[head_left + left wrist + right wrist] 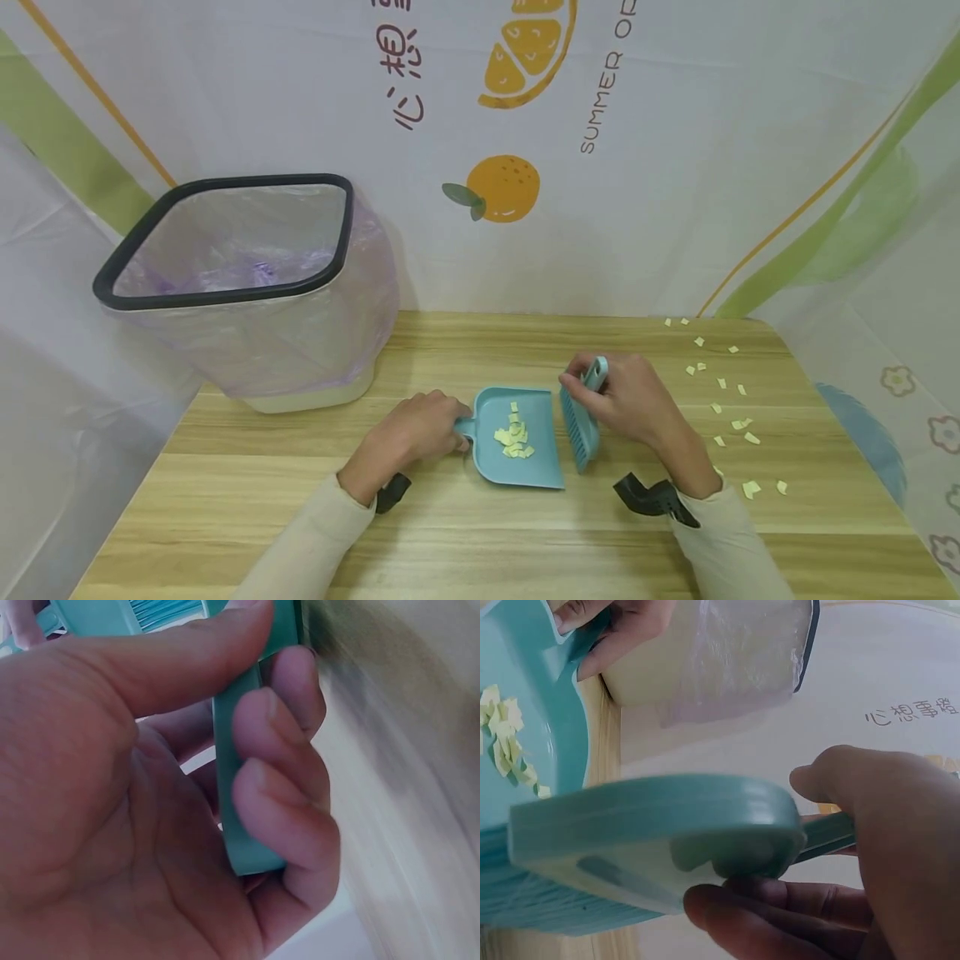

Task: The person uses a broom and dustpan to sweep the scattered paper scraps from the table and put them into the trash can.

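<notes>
While a bin [300, 346] with a dark rim and thin liner stands beyond and left of the left grip [426, 427], whatever lies in its bottom is hard to make out. That grip is curled round the handle of the blue dustpan [543, 433], just to its right; in the head view the fingers hide most of the handle. Yellow paper bits [513, 435] lie in the pan, between both grips. Beyond them, the backdrop [637, 242] reads "心想事橙" in the right wrist view, and "SUMMER OR", cut off above, in the head view. The right grip [628, 396] holds the brush [587, 435] beside the pan's open edge, covering part of its handle. Farther right of that grip, scattered bits [751, 488] dot the tabletop [480, 546].
</notes>
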{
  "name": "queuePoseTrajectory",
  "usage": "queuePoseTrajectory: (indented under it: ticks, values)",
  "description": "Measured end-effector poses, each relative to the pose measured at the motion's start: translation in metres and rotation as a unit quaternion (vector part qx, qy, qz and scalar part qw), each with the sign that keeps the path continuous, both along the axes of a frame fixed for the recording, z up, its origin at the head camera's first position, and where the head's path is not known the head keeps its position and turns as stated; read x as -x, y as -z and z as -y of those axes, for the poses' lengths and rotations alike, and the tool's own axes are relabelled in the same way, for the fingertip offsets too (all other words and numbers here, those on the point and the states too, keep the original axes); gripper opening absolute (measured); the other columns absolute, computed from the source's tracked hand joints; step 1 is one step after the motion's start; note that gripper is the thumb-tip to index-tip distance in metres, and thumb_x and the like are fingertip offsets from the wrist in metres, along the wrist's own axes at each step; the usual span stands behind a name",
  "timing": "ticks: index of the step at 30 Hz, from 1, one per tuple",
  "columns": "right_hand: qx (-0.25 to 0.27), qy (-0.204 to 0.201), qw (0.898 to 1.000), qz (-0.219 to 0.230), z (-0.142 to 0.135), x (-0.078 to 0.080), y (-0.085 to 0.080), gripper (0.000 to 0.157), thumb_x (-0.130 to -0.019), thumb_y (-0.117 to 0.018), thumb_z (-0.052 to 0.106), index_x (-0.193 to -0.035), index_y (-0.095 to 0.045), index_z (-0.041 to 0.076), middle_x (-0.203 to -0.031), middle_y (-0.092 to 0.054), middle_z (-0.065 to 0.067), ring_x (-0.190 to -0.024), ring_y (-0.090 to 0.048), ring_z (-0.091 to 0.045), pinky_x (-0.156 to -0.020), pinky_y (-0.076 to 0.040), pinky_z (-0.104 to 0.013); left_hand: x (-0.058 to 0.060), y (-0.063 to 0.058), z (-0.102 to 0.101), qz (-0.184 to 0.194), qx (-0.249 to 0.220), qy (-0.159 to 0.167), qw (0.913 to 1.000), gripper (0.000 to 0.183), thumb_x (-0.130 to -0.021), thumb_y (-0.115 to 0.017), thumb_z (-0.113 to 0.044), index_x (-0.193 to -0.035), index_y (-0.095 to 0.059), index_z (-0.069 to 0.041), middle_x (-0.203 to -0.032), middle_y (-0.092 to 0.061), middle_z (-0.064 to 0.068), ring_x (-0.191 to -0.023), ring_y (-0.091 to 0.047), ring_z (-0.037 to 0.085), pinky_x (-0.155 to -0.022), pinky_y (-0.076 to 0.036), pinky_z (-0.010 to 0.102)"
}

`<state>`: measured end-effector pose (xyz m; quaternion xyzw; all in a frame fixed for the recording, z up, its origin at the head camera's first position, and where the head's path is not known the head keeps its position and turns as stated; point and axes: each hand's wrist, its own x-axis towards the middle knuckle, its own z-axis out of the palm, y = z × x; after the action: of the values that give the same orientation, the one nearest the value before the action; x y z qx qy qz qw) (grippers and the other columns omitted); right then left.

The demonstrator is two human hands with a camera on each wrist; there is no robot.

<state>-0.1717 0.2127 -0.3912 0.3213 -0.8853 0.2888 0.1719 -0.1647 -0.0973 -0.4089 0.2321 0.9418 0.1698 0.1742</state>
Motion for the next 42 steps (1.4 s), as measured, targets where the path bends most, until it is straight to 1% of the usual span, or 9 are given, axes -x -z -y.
queuePoseTrajectory:
  ticks: [5, 9, 13, 20, 23, 27, 32, 38, 42]
  values:
    - [-0.007, 0.004, 1.000, 0.008, -0.002, 0.002, 0.002, 0.009, -0.100, -0.076, 0.016, -0.091, -0.076, 0.012, -0.067, -0.059, 0.016, -0.055, -0.045, 0.004, -0.050, -0.042, -0.026, 0.002, 0.004, 0.002, -0.006, -0.006, 0.016, 0.9998, 0.011, -0.097, -0.086, -0.016, -0.101, -0.076, -0.014, -0.073, -0.045, -0.001, -0.069, -0.045, 0.016, -0.064, -0.037, 0.035]
    - [-0.009, 0.003, 1.000, 0.016, -0.003, 0.002, 0.004, 0.009, -0.100, -0.076, 0.016, -0.092, -0.076, 0.012, -0.068, -0.060, 0.016, -0.055, -0.045, 0.004, -0.050, -0.042, -0.026, 0.005, 0.005, 0.004, -0.008, -0.010, 0.025, 0.9996, 0.014, -0.098, -0.085, -0.017, -0.108, -0.078, -0.012, -0.072, -0.040, -0.002, -0.069, -0.042, 0.015, -0.064, -0.035, 0.034]
    - [-0.005, -0.001, 1.000, 0.027, -0.004, 0.003, 0.006, 0.008, -0.100, -0.076, 0.015, -0.093, -0.076, 0.011, -0.070, -0.063, 0.015, -0.055, -0.047, 0.003, -0.051, -0.044, -0.026, 0.007, 0.007, 0.005, -0.004, -0.011, 0.031, 0.9995, 0.027, -0.098, -0.085, -0.020, -0.123, -0.080, -0.008, -0.074, -0.042, -0.002, -0.070, -0.044, 0.015, -0.067, -0.036, 0.035]
    - [0.000, 0.001, 1.000, 0.031, -0.007, 0.004, 0.008, 0.008, -0.100, -0.075, 0.015, -0.093, -0.076, 0.012, -0.069, -0.062, 0.016, -0.055, -0.046, 0.004, -0.050, -0.042, -0.026, 0.011, 0.008, 0.006, 0.007, -0.012, 0.040, 0.9991, 0.034, -0.100, -0.083, -0.021, -0.130, -0.077, -0.007, -0.080, -0.053, 0.000, -0.075, -0.049, 0.017, -0.072, -0.042, 0.037]
    - [-0.001, 0.001, 1.000, 0.029, -0.007, 0.005, 0.007, 0.007, -0.100, -0.075, 0.015, -0.094, -0.076, 0.012, -0.069, -0.061, 0.017, -0.055, -0.045, 0.004, -0.050, -0.041, -0.026, 0.011, 0.007, 0.006, 0.015, -0.015, 0.034, 0.9992, 0.040, -0.101, -0.083, -0.021, -0.136, -0.074, -0.005, -0.093, -0.064, 0.001, -0.082, -0.055, 0.018, -0.081, -0.048, 0.040]
    - [-0.001, -0.001, 0.999, 0.033, -0.006, 0.005, 0.006, 0.008, -0.101, -0.075, 0.015, -0.094, -0.076, 0.012, -0.069, -0.061, 0.017, -0.054, -0.043, 0.004, -0.049, -0.040, -0.026, 0.012, 0.006, 0.007, 0.026, -0.017, 0.027, 0.9991, 0.045, -0.101, -0.082, -0.022, -0.141, -0.071, -0.005, -0.108, -0.069, 0.002, -0.091, -0.058, 0.021, -0.090, -0.051, 0.045]
    - [0.001, -0.004, 0.999, 0.036, -0.006, 0.005, 0.005, 0.007, -0.101, -0.075, 0.014, -0.094, -0.076, 0.012, -0.070, -0.062, 0.016, -0.054, -0.043, 0.003, -0.049, -0.039, -0.026, 0.012, 0.006, 0.008, 0.031, -0.019, 0.030, 0.9989, 0.044, -0.103, -0.081, -0.023, -0.142, -0.070, -0.005, -0.107, -0.068, 0.002, -0.091, -0.058, 0.020, -0.089, -0.051, 0.044]
    - [0.000, -0.010, 1.000, 0.028, -0.005, 0.007, 0.006, 0.007, -0.101, -0.075, 0.014, -0.094, -0.076, 0.011, -0.071, -0.064, 0.015, -0.054, -0.043, 0.004, -0.049, -0.039, -0.025, 0.014, 0.007, 0.012, 0.038, -0.024, 0.041, 0.9981, 0.042, -0.104, -0.080, -0.024, -0.140, -0.071, -0.006, -0.096, -0.063, 0.000, -0.088, -0.057, 0.020, -0.084, -0.048, 0.041]
    - [0.000, -0.013, 1.000, 0.027, -0.005, 0.007, 0.007, 0.007, -0.100, -0.075, 0.014, -0.094, -0.075, 0.011, -0.071, -0.064, 0.015, -0.054, -0.043, 0.004, -0.049, -0.039, -0.025, 0.016, 0.008, 0.014, 0.041, -0.031, 0.048, 0.9975, 0.040, -0.104, -0.079, -0.025, -0.139, -0.071, -0.006, -0.095, -0.061, -0.001, -0.089, -0.057, 0.019, -0.084, -0.047, 0.041]
